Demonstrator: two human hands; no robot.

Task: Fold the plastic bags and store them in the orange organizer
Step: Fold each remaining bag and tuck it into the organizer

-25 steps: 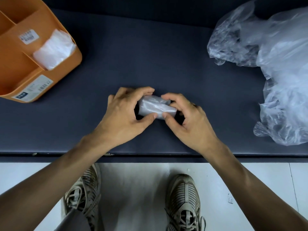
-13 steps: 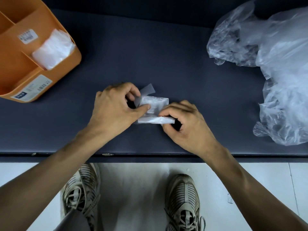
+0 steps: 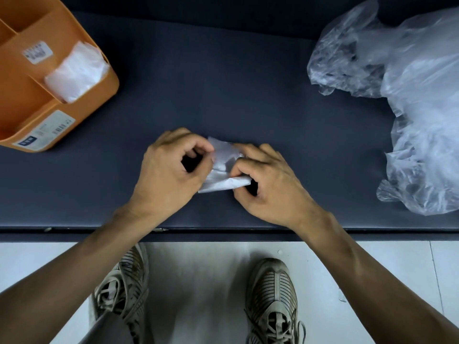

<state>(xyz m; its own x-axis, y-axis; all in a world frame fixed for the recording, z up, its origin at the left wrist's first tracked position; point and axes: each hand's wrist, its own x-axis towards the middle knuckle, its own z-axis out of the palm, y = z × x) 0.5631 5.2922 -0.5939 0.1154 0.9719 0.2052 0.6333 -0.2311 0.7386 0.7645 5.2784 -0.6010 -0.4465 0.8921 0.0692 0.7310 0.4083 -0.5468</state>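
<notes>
Both hands, left hand (image 3: 171, 167) and right hand (image 3: 268, 180), pinched the small folded bag (image 3: 223, 167), probably tucking its last flap; next, it needed carrying to the orange organizer (image 3: 82, 115), far left of the bag.

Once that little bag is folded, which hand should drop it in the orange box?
Probably the left hand: it already pinches the folded bag, and the orange organizer sits on its side.

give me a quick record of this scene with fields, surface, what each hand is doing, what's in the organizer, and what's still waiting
surface: dark table
left hand: pinches the folded bag at its left side
right hand: pinches the same bag at its right end
organizer: orange, far left; one folded bag in a compartment
waiting: pile of loose bags, far right
</notes>
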